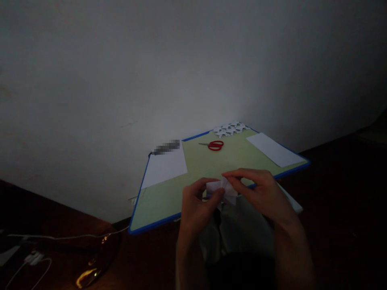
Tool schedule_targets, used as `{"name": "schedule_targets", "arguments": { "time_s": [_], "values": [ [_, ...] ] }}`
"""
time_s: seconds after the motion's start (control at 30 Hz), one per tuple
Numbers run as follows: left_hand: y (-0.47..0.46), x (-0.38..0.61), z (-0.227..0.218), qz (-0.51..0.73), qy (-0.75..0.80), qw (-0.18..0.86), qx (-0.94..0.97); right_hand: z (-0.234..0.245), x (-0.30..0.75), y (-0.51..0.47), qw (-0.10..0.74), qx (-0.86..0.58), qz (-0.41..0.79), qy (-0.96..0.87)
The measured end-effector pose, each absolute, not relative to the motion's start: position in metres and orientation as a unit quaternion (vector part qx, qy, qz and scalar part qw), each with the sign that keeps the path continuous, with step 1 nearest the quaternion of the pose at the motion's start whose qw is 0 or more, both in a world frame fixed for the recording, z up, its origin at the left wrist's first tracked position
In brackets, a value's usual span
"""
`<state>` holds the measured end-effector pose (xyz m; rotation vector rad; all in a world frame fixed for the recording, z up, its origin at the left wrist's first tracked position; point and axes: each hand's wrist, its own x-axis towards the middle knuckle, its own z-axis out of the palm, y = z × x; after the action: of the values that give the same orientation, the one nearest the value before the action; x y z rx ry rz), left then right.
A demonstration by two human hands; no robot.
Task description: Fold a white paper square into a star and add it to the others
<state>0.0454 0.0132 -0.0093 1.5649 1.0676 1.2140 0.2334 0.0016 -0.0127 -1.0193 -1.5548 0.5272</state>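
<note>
In the head view, the person is holding a folded paper piece [229, 192] between both hands, in front of the near edge of the worktop [199, 169]. The left hand [198, 203] is pinching its left side, the thumb pressing across the front – apparently steadying it. The right hand [261, 187] is pinching at its upper edge with thumb and fingertip, a light hold that seems suited to handling a small fold.

Red-handled scissors [214, 145] are lying beyond the hands, seemingly within easy reach. Behind them, a cluster of folded white pieces [230, 129] is resting at the far edge, perhaps set there to stay out of the way. A left sheet [166, 169] and a right sheet [275, 150] are lying flat towards opposite sides – likely leaving the middle free. A blurred-out dark patch is covering the left sheet's upper edge.
</note>
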Motion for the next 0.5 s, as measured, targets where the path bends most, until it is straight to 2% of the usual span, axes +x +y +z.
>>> {"name": "schedule_targets", "arguments": {
  "time_s": [0.27, 0.5],
  "values": [
    [0.0115, 0.0480, -0.0028, 0.489, 0.397, 0.469, 0.619, -0.0090, 0.2298, 0.0043, 0.572, -0.413, 0.213, -0.676],
    [0.0120, 0.0480, -0.0016, 0.510, 0.358, 0.495, 0.606, -0.0110, 0.2281, 0.0094, 0.620, -0.415, 0.235, -0.623]
  ]
}}
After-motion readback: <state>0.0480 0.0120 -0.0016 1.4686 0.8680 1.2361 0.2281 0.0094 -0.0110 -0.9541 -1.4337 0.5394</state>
